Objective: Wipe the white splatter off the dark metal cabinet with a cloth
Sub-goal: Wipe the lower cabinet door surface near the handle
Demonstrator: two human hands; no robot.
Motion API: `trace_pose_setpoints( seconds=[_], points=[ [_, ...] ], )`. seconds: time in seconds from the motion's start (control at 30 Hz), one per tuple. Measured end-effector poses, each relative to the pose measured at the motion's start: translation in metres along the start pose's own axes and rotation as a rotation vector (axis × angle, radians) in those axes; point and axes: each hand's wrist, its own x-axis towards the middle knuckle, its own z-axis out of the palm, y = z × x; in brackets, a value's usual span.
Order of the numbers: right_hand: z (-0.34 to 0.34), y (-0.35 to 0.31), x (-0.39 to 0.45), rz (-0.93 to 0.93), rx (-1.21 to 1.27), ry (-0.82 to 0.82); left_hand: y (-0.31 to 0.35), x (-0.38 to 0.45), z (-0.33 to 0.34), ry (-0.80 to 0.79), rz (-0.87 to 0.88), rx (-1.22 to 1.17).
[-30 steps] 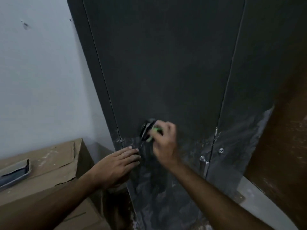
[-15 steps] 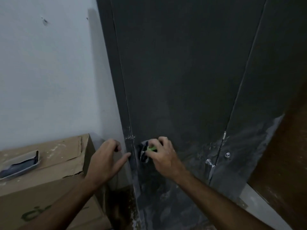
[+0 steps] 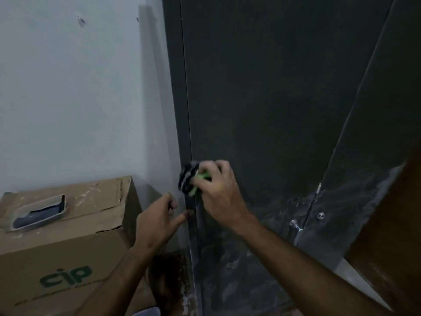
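The dark metal cabinet [image 3: 262, 92] fills the middle and right of the view. White splatter [image 3: 280, 210] smears its lower doors, around the handle and below. My right hand [image 3: 218, 190] grips a balled cloth [image 3: 190, 179], black, white and green, and presses it against the cabinet's left edge. My left hand [image 3: 159, 220] hovers just left of that edge with fingers loosely curled, the thumb tip near the cabinet corner, holding nothing.
A cardboard box [image 3: 57, 247] stands at lower left against the white wall [image 3: 79, 99], with a small metal tray [image 3: 38, 213] on top. A metal door handle [image 3: 295, 229] and a keyhole [image 3: 320, 215] sit between the doors. A brown panel [image 3: 391, 236] stands at right.
My right hand has carried the cloth leftward from the door face to the cabinet's left edge. My left hand lifted off the door and drew back left, fingers curling. The view shifted left.
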Motion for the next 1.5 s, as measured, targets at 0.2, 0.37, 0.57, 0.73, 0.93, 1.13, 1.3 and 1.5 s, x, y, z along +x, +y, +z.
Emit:
trace_pose_setpoints(
  seconds=[0.2, 0.37, 0.57, 0.73, 0.93, 1.13, 1.3, 1.5],
  points=[
    [0.022, 0.011, -0.04, -0.2, -0.042, -0.094, 0.001, -0.011, 0.009, 0.097, -0.029, -0.015],
    [-0.004, 0.054, -0.025, -0.042, -0.031, 0.065, 0.006, -0.025, 0.029, 0.435, 0.252, 0.099],
    [0.008, 0.061, -0.008, 0.017, 0.058, 0.365, 0.002, -0.055, 0.087, 0.243, 0.722, 0.289],
    [0.024, 0.06, -0.008, -0.076, 0.075, 0.429, -0.025, -0.062, 0.133, 0.114, 0.874, 0.559],
    [0.055, 0.081, -0.059, -0.765, -0.149, 0.065, -0.044, -0.046, 0.158, 0.291, 0.909, 0.66],
    [0.051, 0.064, -0.029, -0.252, 0.032, 0.462, -0.031, -0.045, 0.18, 0.438, 0.842, 0.644],
    [0.084, 0.075, -0.088, -0.765, -0.2, 0.224, -0.033, -0.046, 0.202, 0.519, 0.803, 0.616],
    [0.053, 0.129, -0.088, 0.018, -0.049, 0.717, -0.036, -0.044, 0.206, 0.534, 0.803, 0.717]
  ],
)
